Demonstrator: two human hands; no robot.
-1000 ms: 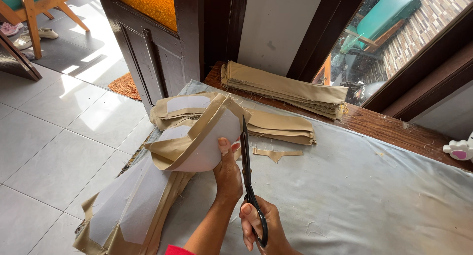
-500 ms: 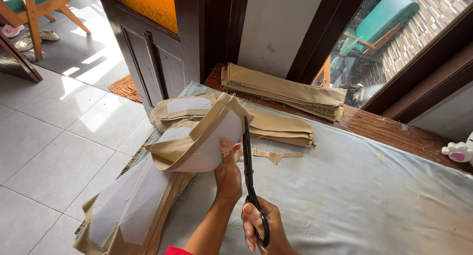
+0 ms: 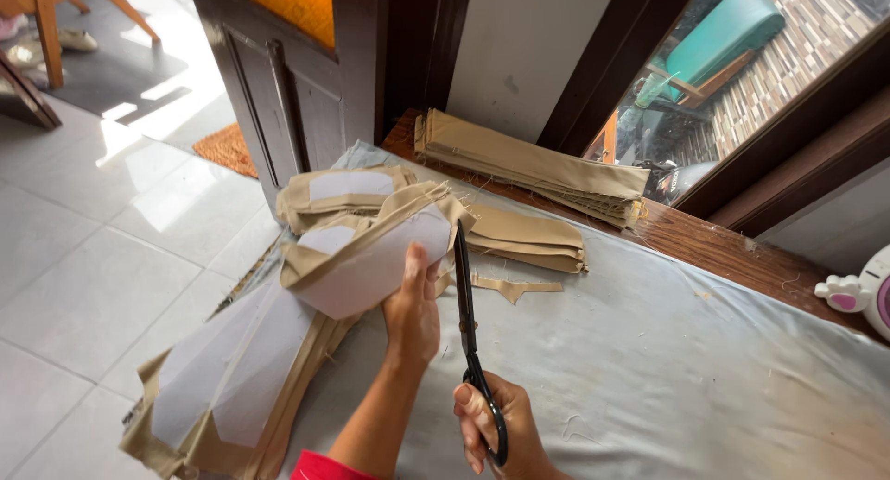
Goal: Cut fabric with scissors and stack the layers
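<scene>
Over the grey cloth (image 3: 705,387), scissors (image 3: 466,318) lengthwise, tips away toward fabric piece (image 3: 371,258).

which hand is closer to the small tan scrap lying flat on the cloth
Left. The left hand grips the white-faced tan fabric piece just beside the scrap. The right hand sits lower, holding the scissors' handles, farther from it.

The scissors (image 3: 468,322) have cut further along the tan fabric piece (image 3: 371,258).
</scene>
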